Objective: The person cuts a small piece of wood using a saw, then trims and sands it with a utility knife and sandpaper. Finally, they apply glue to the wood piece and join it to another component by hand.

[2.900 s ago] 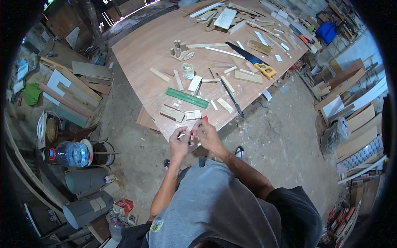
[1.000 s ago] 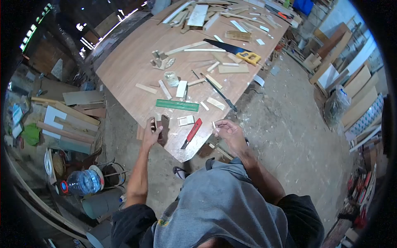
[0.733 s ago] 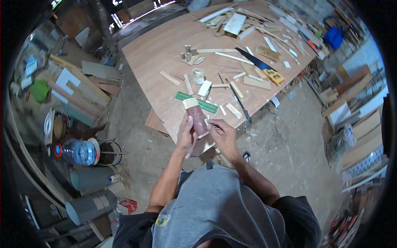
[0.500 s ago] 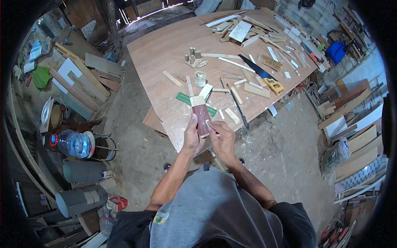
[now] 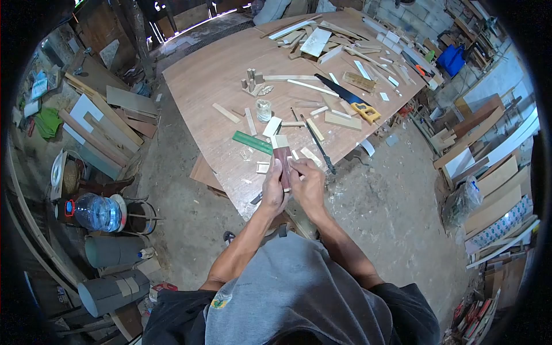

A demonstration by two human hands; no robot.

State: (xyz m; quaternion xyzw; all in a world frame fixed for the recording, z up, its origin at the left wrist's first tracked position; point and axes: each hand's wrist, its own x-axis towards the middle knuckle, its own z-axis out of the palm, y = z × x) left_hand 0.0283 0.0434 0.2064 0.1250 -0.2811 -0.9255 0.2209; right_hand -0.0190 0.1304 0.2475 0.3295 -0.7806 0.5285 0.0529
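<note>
My left hand (image 5: 273, 191) is wrapped round a small block (image 5: 282, 154) with a dark red face and a pale bare wood end, held tilted up over the near table edge. Against the block's right side, my right hand (image 5: 309, 185) is closed in a pinch. Something small and whitish shows at its fingertips, too small to name. Beyond the block lie a green strip (image 5: 252, 141), a white-faced wood piece (image 5: 272, 127) and a glass jar (image 5: 264, 111).
On the wooden table (image 5: 201, 98) are a yellow-handled handsaw (image 5: 345, 98), a thin dark rod-like tool (image 5: 318, 144), a cluster of short pegs (image 5: 253, 82) and piled wood offcuts (image 5: 316, 42). A large water bottle (image 5: 98, 211) stands at the left. Boards (image 5: 497, 190) lean at the right.
The block has turned in my hands, so its red face looks narrower. My right hand is now more at its side. The view has shifted, with the table sitting further left and higher.
</note>
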